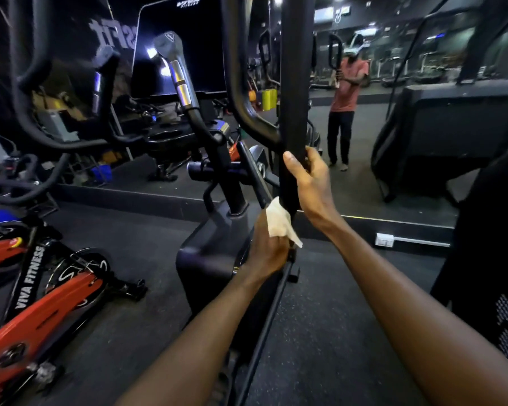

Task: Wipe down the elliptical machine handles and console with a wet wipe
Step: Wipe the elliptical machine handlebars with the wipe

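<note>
Here left hand [269,247] presses wet wipe [279,222] on handle [294,112] base; right hand [308,177] grips above.

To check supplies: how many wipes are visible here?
1. The wipe is held by the left hand against the handle, below the right hand. Others may be hidden.

The right hand [308,183] grips the black handle [294,112]. At its seven o'clock, the left hand [269,247] holds a white wipe [279,222] against the bar.
</note>
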Demonstrator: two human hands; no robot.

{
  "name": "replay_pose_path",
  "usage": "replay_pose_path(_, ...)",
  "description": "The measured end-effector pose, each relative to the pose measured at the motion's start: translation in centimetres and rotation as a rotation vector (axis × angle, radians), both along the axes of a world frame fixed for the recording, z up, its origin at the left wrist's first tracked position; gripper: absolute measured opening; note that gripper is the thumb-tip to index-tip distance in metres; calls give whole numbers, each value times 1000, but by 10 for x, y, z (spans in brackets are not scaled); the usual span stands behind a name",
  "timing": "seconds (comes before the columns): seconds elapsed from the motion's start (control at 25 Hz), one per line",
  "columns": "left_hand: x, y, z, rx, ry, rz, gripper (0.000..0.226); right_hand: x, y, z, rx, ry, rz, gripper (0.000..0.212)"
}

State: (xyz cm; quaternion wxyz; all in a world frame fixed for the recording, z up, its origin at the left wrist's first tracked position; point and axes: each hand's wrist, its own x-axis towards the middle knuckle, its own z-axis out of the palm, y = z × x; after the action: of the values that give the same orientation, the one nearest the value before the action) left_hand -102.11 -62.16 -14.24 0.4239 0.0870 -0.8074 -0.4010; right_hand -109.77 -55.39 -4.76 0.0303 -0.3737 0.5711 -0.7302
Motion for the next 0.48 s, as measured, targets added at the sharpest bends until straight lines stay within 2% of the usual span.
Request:
replay_pose_path(0.08, 6, -13, 6, -93, -78, -85, 22, -1, 1, 1, 55, 23, -34, 47)
replay_pose_path(0.2, 5, -11, 14, -209, -10, -186, 41, 2, -1, -5, 69, 50, -84, 42)
replay_pose_path(0.28, -1, -9, 14, -264, -49, -155, 45, 7, -2, -13, 75, 77, -126, 37)
replay_pose_path(0.4, -5, -30, 3, -421, -186, -51, 32, 12, -2, -21, 58, 119, -176, 29)
replay_pose_path(0.48, -3, -54, -9, -558, -354, 40, 56, 14, -2, -21, 56, 120, -198, 25)
